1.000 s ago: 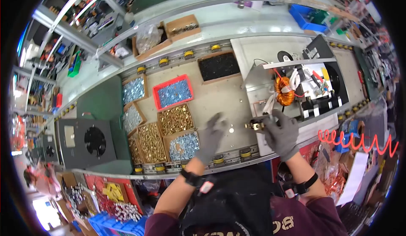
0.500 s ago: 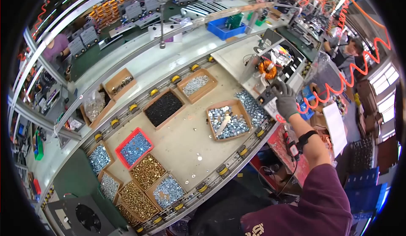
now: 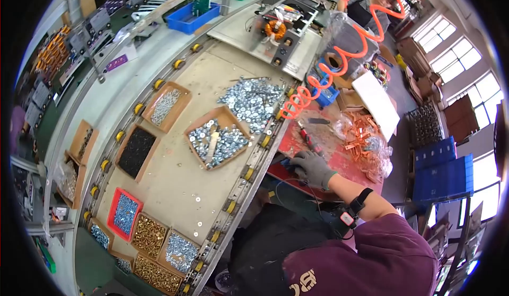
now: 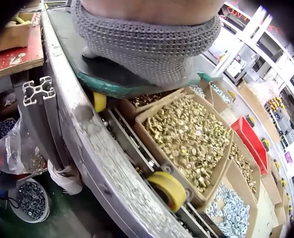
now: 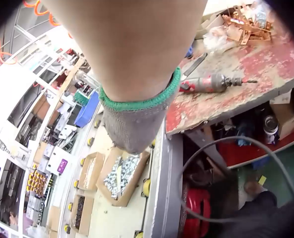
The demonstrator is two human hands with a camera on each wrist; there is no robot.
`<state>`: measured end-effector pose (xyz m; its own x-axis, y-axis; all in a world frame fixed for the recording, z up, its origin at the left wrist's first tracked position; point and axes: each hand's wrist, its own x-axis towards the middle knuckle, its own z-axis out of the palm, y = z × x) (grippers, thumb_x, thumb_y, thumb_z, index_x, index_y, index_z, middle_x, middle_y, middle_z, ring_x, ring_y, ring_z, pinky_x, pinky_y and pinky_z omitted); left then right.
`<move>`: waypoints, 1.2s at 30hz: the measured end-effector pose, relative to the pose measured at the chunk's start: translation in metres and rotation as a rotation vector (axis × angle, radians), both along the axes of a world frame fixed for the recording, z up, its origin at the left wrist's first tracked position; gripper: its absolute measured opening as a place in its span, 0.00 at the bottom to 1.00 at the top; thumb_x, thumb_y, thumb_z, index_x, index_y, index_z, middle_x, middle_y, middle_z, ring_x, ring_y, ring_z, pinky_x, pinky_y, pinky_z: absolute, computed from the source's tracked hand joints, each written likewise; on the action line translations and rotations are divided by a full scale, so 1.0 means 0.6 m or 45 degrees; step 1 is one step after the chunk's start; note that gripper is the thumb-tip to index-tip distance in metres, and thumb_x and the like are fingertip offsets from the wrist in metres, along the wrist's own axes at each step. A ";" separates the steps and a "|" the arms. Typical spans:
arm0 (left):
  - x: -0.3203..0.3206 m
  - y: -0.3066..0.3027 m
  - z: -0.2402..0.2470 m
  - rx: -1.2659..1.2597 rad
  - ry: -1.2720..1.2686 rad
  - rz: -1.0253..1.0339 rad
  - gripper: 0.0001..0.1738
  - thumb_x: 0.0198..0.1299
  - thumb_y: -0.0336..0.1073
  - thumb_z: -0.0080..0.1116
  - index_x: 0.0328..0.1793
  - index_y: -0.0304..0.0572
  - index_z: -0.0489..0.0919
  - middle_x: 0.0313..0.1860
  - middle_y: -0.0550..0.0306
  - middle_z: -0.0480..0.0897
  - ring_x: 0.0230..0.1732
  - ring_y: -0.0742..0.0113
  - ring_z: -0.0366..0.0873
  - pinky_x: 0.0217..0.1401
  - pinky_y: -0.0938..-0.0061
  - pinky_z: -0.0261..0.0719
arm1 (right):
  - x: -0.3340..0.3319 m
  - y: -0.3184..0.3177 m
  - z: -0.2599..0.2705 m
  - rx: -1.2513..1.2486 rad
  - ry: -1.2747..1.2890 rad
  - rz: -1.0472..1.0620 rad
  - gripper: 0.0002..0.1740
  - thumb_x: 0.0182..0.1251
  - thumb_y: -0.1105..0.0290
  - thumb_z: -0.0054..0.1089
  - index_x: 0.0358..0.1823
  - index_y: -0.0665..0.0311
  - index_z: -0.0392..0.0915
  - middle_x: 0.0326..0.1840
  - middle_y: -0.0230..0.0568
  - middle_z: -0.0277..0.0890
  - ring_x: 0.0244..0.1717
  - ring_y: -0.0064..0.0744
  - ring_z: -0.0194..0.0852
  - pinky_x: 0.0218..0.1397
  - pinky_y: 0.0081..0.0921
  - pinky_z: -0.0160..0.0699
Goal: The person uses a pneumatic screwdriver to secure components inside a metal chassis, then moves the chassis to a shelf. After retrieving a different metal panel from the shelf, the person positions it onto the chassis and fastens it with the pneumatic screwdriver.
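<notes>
In the head view my gloved right hand (image 3: 313, 169) is over the front edge of a worn red bench (image 3: 289, 142), fingers pointing left. Just beyond it lies a red and grey power screwdriver (image 3: 310, 139), its bit seen on the screwdriver (image 5: 214, 83) in the right wrist view. Something blue shows by the fingertips; I cannot tell whether they hold it. My left hand (image 4: 142, 54) appears only in the left wrist view, its fingers hidden, above a green-edged board near a box of brass-coloured fasteners (image 4: 189, 139).
Along the roller line stand a box of washers (image 3: 228, 150), a loose washer heap (image 3: 252, 102), a box of black screws (image 3: 137, 152) and a red tray (image 3: 114, 211). A chassis with a copper coil (image 3: 275, 30) sits beyond. A coiled orange hose (image 3: 339, 65) hangs over the bench.
My head view has swung to the right. My right hand has left the chassis, where a dark block with holes now sits, and come down to the red bench. The left hand has left the head view.
</notes>
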<state>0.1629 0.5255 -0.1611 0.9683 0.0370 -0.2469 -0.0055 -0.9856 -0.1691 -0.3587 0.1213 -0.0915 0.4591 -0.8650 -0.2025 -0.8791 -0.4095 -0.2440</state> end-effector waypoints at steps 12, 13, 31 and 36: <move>-0.251 -0.277 0.051 -0.080 0.109 -0.272 0.35 0.63 0.60 0.44 0.55 0.31 0.77 0.51 0.36 0.78 0.53 0.45 0.76 0.57 0.57 0.71 | -0.317 -0.042 -0.069 0.133 -0.149 -0.626 0.14 0.59 0.64 0.54 0.46 0.55 0.77 0.47 0.43 0.73 0.50 0.46 0.72 0.52 0.39 0.71; -0.261 -0.287 0.023 -0.099 0.056 -0.298 0.33 0.61 0.58 0.45 0.55 0.34 0.77 0.50 0.38 0.79 0.52 0.44 0.76 0.56 0.57 0.72 | -0.339 -0.048 -0.078 0.131 -0.203 -0.674 0.14 0.59 0.64 0.54 0.46 0.57 0.77 0.46 0.42 0.74 0.49 0.44 0.73 0.51 0.37 0.72; -0.522 -0.576 -0.028 -0.479 0.159 -1.142 0.24 0.52 0.45 0.57 0.53 0.41 0.79 0.58 0.43 0.75 0.52 0.45 0.76 0.54 0.59 0.75 | -0.522 -0.573 0.011 -0.576 -0.274 -1.117 0.23 0.62 0.62 0.51 0.60 0.49 0.70 0.64 0.52 0.62 0.57 0.55 0.70 0.59 0.39 0.70; -0.573 -0.644 -0.010 -0.410 0.300 -1.292 0.26 0.53 0.48 0.57 0.57 0.43 0.77 0.64 0.44 0.71 0.57 0.46 0.73 0.59 0.57 0.72 | -0.551 -0.651 -0.044 -0.612 -0.083 -1.061 0.21 0.62 0.65 0.51 0.58 0.52 0.71 0.64 0.52 0.64 0.53 0.51 0.73 0.54 0.38 0.74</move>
<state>-0.1809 0.1392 -0.1672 0.4386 -0.8522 -0.2852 -0.8397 -0.5017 0.2078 -0.6896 -0.2690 -0.1177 -0.3423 -0.9021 0.2627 -0.9234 0.2713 -0.2716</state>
